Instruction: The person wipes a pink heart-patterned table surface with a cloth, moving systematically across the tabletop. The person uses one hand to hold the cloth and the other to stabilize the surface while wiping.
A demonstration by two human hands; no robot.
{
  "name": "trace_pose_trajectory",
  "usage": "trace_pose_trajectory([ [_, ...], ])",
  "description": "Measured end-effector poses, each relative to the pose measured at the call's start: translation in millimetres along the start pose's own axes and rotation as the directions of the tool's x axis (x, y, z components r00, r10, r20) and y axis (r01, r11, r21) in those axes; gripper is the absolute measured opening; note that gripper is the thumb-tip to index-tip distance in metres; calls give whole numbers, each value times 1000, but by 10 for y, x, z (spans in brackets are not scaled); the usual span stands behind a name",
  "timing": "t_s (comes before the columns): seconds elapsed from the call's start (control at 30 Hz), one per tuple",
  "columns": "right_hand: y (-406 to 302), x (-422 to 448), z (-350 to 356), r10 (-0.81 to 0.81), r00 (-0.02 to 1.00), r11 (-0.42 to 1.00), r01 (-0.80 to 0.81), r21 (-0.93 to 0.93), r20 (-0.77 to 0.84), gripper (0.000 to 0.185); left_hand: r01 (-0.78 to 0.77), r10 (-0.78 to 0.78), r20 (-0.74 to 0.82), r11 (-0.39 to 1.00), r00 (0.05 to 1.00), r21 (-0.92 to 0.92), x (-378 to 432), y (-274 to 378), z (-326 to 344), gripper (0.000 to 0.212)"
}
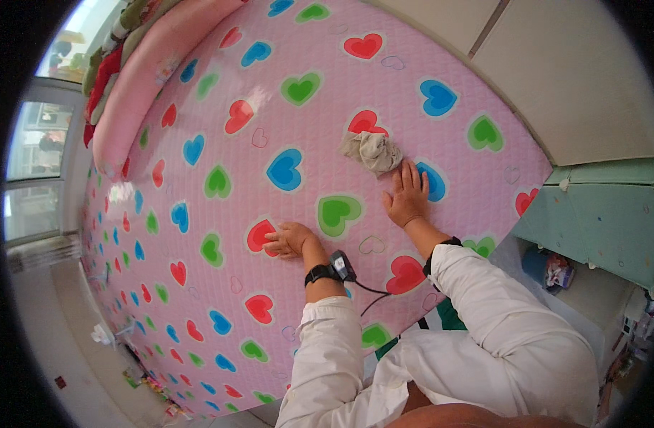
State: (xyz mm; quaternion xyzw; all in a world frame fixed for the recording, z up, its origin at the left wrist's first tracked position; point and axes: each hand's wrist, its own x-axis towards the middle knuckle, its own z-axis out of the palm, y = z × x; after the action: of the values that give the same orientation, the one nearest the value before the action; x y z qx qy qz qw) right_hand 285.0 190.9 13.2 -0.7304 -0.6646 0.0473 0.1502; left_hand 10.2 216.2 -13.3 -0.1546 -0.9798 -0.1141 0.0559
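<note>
A pink quilted cover [241, 176] printed with red, green and blue hearts spreads over the wide surface before me, which looks like a bed. On it lies a crumpled beige-grey cloth [374, 152], partly over a red heart. My right hand [410, 198] rests palm down with its fingers extended; the fingertips reach the near edge of the cloth, and I cannot tell if they press on it. To the left, my left hand [288, 241] lies on the cover, its spread fingers over a red heart. A black strap with a small device [337, 266] and cable circles my left wrist.
A long pink bolster [145, 80] lies along the far left, beside folded red and green fabric [104, 80] and a window [40, 139]. At right, a pale panel [567, 80] borders the cover, and a green fabric curtain [605, 214] hangs over shelves.
</note>
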Motion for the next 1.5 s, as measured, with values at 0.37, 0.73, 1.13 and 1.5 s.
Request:
trace_pose_trajectory([
  [0.37,149,-41,-84,-52,999,962,54,269,-13,65,139,-138,-20,978,990,153,-167,355,40,95],
  [0.73,-64,581,-270,-274,962,914,257,314,10,51,158,-162,1,964,987,212,-189,474,-44,92],
  [1.13,1110,3199,335,-196,965,964,157,-215,-175,47,129,-130,-16,948,991,291,-171,395,75,90],
  [1.5,-415,4140,999,-391,886,908,416,57,-248,29,119,-115,-30,948,993,295,-186,411,54,88],
])
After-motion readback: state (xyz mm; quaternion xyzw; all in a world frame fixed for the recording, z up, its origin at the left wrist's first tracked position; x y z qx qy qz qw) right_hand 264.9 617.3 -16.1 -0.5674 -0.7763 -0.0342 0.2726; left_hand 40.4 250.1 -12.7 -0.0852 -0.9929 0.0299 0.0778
